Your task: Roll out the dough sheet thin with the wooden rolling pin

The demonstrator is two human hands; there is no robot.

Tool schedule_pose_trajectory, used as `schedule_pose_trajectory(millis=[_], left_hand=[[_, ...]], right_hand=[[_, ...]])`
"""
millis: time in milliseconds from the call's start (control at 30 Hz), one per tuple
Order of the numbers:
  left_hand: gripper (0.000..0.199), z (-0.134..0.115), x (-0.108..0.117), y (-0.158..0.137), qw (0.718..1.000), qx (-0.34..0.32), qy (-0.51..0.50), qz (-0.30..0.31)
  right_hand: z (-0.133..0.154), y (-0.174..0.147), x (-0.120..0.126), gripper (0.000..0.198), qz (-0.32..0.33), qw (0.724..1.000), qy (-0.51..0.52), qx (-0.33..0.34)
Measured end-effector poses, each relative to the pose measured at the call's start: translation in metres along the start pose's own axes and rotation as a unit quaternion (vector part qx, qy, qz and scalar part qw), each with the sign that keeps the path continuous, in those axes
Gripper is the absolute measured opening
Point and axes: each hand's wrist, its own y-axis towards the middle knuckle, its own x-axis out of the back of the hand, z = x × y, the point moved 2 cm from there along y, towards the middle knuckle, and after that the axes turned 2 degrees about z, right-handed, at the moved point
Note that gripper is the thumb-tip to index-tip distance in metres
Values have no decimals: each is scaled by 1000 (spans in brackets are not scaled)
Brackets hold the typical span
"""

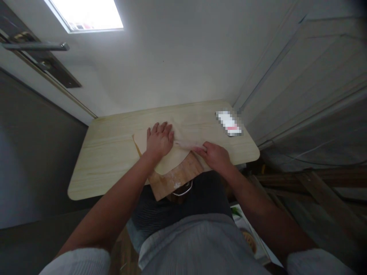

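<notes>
A thin, pale sheet of dough point(175, 161) lies over a brown wooden board point(174, 181), which has whitish flour marks near its front edge. My left hand point(160, 139) rests flat on the dough, palm down, fingers stretched forward and slightly apart. To its right, my right hand point(216, 156) is closed round the right end of a pale, slim rolling pin point(189, 145). The pin's other end comes close to my left thumb. Blur hides the pin's exact outline and the far edge of the dough.
The board sits on a light wood-grain table point(109, 152) and juts over its front edge, where a metal handle point(183, 190) shows. A phone point(229, 123) lies at the table's right end. Behind stands a white door point(172, 57) with a lever handle point(37, 46).
</notes>
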Motion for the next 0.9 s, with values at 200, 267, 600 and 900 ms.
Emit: schedule_pose_trajectory(millis=[200, 267, 600, 900], left_hand=[[56, 1, 3, -45, 1000, -4, -14, -3], [58, 1, 4, -66, 1000, -1, -15, -8], [55, 22, 28, -26, 999, -8, -36, 18], [53, 14, 5, 69, 997, 42, -40, 47]], right_hand=[[8, -20, -5, 68, -14, 1000, -9, -5], [10, -29, -7, 66, -28, 999, -16, 6], [-2, 3, 4, 54, -48, 994, 6, 95], [-9, 52, 7, 53, -46, 994, -10, 94]])
